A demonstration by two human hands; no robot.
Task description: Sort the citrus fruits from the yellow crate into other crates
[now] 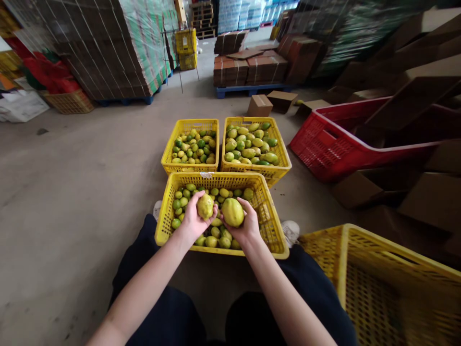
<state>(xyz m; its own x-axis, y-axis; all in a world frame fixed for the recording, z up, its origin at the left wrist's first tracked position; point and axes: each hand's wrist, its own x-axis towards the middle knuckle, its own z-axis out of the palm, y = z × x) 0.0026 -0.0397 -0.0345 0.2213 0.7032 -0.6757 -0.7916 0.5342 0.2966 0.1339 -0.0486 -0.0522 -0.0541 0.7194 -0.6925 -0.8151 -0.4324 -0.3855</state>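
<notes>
My left hand (197, 218) is closed round a small yellow-green lemon (205, 207). In my right hand (248, 225) sits a larger, smoother lemon (233, 212), the fingers wrapped under it. Both hands are held side by side over the near yellow crate (268, 211), which has green and yellow lemons (211, 241) spread over its bottom. Just beyond stand two more yellow crates: the left crate (190, 168) has smaller green and yellow lemons, and the right crate (255, 167) larger ones. My palms hide part of the fruit below.
An open yellow crate (345, 259) stands at my right knee. Behind it, a red crate (324, 154) and loose cardboard boxes (432, 197) fill the right side. Flattened cartons (252, 69) lie on a blue pallet (237, 91) ahead. A wrapped stack (104, 48) stands at far left.
</notes>
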